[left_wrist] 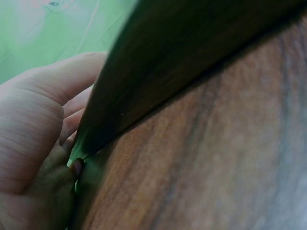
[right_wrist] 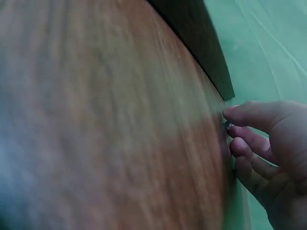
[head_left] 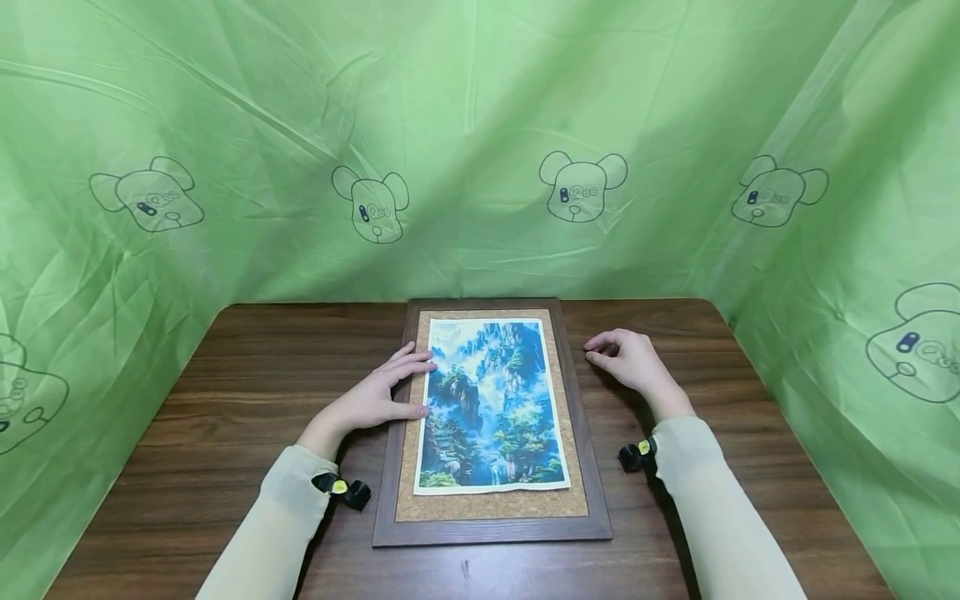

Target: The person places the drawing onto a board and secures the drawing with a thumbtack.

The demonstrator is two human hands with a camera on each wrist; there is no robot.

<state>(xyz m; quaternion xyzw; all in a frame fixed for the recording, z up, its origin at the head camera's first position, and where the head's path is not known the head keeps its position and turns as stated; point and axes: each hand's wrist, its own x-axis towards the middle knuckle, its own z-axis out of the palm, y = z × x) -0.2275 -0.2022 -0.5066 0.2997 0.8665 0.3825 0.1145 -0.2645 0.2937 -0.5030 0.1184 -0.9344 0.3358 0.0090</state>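
Spreading a wide grip across the left edge of the corkboard (head_left: 487,507), the left hand (head_left: 367,402) touches the landscape print (head_left: 491,408) lying within its frame (head_left: 492,532), while the right hand (head_left: 632,360) narrowly pinches a small shiny piece (right_wrist: 227,125) beyond the right edge, counter (head_left: 262,400) stretching either side.

No text I can read for certain, faint lettering (head_left: 584,192) on the outlined animal heads (head_left: 370,212) of the green cloth (head_left: 465,92), yellow wrist-camera labels (head_left: 341,487) too small for me
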